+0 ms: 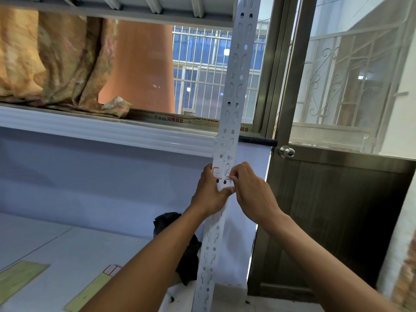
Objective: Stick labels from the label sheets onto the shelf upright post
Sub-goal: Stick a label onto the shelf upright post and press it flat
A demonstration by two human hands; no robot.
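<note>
Near the shelf's front edge, yellow-backed label sheets (90,291) are laid flat, one red-bordered label (111,269) showing at a sheet's far end. At the shelf upright post (227,136), the left hand (208,194) is wrapped around the post's left edge, and a red-bordered label (216,172) is pinched narrowly against the face by the right hand (247,190). Judged risk: the label is creased or stuck askew over the slots if pressed unevenly.

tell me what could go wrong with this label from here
The label spans slots and holes in the upright post, so it may bridge them and wrinkle or peel. Both the left hand and right hand pinch at its edges, so it could go on crooked or stick to fingers.
</note>
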